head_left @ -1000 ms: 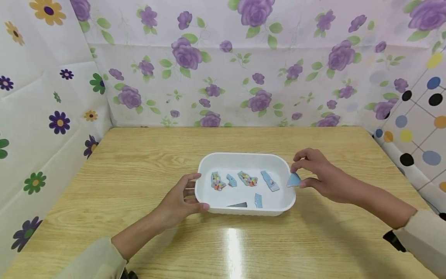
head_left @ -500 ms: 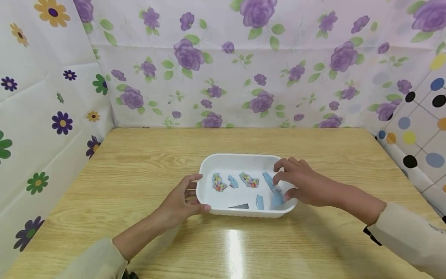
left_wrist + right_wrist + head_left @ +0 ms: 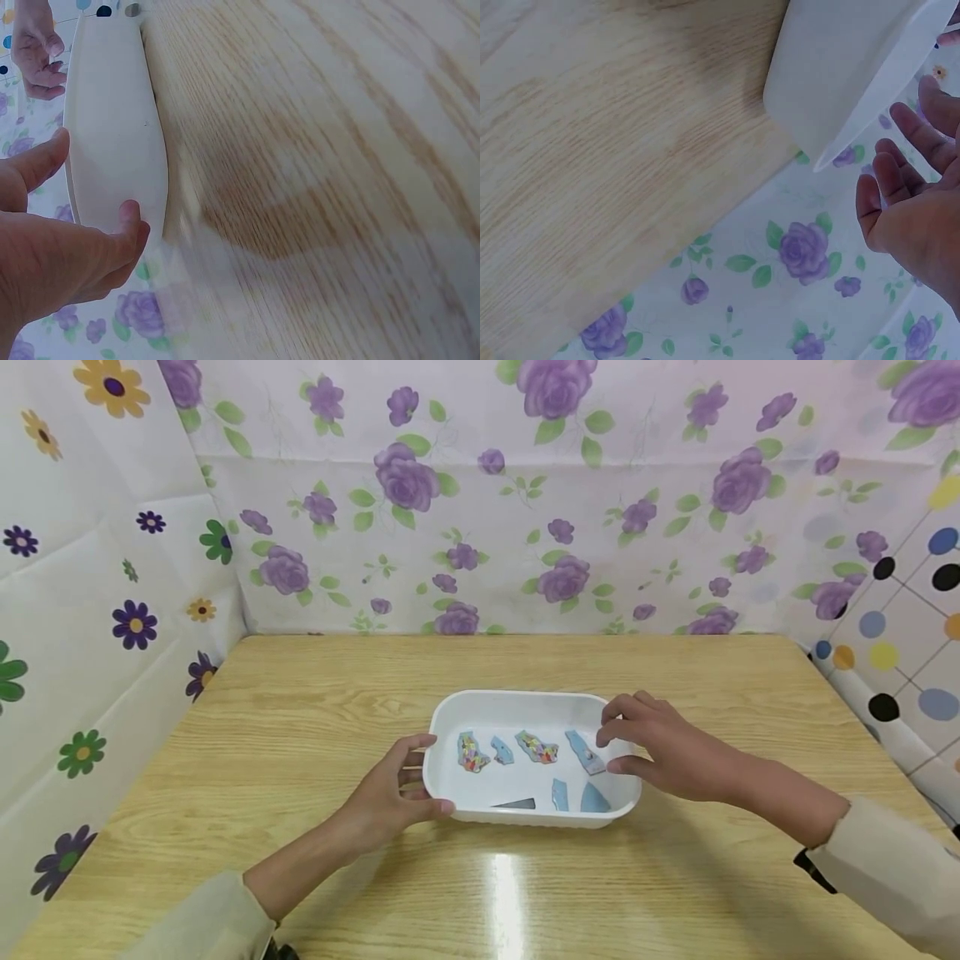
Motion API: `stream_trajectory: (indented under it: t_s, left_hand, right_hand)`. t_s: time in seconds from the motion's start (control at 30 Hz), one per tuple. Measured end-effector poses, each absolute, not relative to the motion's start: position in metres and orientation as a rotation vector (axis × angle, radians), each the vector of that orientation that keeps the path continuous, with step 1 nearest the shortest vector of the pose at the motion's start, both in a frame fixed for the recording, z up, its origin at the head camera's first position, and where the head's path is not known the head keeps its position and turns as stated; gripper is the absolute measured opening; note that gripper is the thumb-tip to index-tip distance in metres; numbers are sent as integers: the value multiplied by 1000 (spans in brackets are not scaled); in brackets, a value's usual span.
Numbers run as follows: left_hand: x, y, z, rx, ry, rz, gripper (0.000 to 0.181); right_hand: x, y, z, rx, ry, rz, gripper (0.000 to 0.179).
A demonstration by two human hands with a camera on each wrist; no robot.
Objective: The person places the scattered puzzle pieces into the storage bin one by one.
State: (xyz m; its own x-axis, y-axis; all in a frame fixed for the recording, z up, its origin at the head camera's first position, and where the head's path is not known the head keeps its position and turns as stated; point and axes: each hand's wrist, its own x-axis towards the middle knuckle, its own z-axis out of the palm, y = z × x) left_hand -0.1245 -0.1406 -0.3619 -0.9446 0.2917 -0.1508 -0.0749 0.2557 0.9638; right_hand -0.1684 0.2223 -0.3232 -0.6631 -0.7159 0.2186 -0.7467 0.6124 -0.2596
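Observation:
A white plastic tray (image 3: 517, 818) sits on the table. My left hand (image 3: 382, 793) holds its left end, thumb at the front corner of the rim and fingers along the outer side. Over the right end hovers my right hand (image 3: 671, 752), its fingers loosely bent and holding nothing. A light blue, roughly triangular flat piece (image 3: 595, 798) lies in the tray's front right corner. Behind it is a long blue piece (image 3: 583, 753). Other flat fragments include a multicoloured one (image 3: 471, 753), another multicoloured one (image 3: 538, 748), small blue ones (image 3: 559, 795) and a dark grey wedge (image 3: 517, 803).
The wooden table (image 3: 337, 685) extends around the tray on all sides. A purple-flowered cloth (image 3: 480, 527) hangs behind it. Patterned cloths also stand at the left (image 3: 97, 693) and right (image 3: 900, 635).
My right hand carried the blue triangular piece into the tray and let go of it at the front right, then drew back slightly to the right. The left hand has kept its hold.

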Motion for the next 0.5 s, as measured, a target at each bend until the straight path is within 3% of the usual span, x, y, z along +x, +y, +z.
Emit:
stream_trajectory:
  t_s: [0.27, 0.5]
  left_hand:
    - [-125, -142, -361, 196, 2223, 1738, 89]
    - [-128, -150, -357, 201, 2464, 1578, 78]
  right_hand:
    - [-158, 238, -319, 963, -2815, 446, 23]
    - [-150, 259, -318, 673, -2927, 458, 48]
